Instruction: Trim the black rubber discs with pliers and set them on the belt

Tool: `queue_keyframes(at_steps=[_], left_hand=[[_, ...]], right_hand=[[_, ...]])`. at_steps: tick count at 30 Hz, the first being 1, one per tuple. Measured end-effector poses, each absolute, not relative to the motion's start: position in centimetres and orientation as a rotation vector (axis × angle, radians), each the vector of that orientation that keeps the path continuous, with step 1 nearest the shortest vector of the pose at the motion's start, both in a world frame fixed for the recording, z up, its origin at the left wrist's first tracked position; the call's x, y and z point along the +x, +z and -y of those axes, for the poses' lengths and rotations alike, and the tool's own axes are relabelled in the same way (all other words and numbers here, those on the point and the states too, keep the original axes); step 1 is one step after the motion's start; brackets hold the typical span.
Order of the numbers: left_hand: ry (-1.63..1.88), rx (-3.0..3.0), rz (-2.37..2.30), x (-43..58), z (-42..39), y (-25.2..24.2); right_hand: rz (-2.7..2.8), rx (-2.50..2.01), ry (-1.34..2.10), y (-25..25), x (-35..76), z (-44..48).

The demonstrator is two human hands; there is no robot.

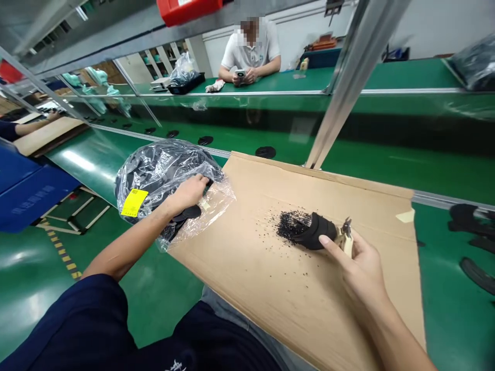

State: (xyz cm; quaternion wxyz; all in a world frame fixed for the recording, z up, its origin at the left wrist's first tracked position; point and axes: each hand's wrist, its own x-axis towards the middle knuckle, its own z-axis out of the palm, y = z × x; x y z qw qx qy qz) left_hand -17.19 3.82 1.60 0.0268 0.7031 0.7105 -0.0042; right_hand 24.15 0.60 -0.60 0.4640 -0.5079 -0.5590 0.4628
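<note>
With the middle of the view taken as the dial's centre, one black piece (317, 234) is held at 4 o'clock by the right hand (359, 260). The fingers are drawn in, the thumb is pressed to the piece, and one pair of pale-handled cutters (348, 242) is carried in the same hand. Beside the piece, toward the centre, small black bits (288, 226), too many to be counted, are scattered on one cardboard sheet (251, 278), laid over the green surface (444, 304).

At 9 o'clock, one clear bag (154, 154) with one yellow label (134, 202) is touched near its mouth by the left hand (190, 193). Its fingers are bent over something dark; whether it is gripped cannot be told. Dark pieces are packed inside, their number hidden.

By judgement, much trimming appears done, given the bits; the bagged pieces may be left, though their state cannot be read.

Farther off, four dark discs (265, 152) are seen clearly between 10 and 1 o'clock, with smaller ones blurred beyond. At 12 o'clock, one device (240, 73) is held by one seated co-worker (266, 49).
</note>
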Motion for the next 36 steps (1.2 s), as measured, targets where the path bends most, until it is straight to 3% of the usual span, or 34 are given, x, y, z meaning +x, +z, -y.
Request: queue_keyframes(at_steps=[9, 15, 23, 32, 36], left_hand=[[0.192, 2.071, -2.305, -18.6, -10.3, -0.9], [0.155, 2.247, -2.054, -19.0, -5.2, -1.4], [0.42, 2.274, -1.881, -20.3, -0.8, 0.2], [0.067, 2.41, -1.642, -15.6, 2.1, 0.5], [0.273, 2.426, -1.582, -14.6, 2.0, 1.0]], right_hand=[[1.346, -1.334, 1.123, -1.4, 24.1, -0.6], [1.379, -1.282, 1.086, -0.9, 24.2, -0.6], [1.394, -1.338, 1.087, -0.6, 24.2, -0.4], [1.331, -1.259, 1.145, -1.3, 23.8, -0.3], [1.299, -1.247, 1.163, -1.4, 23.6, -0.1]])
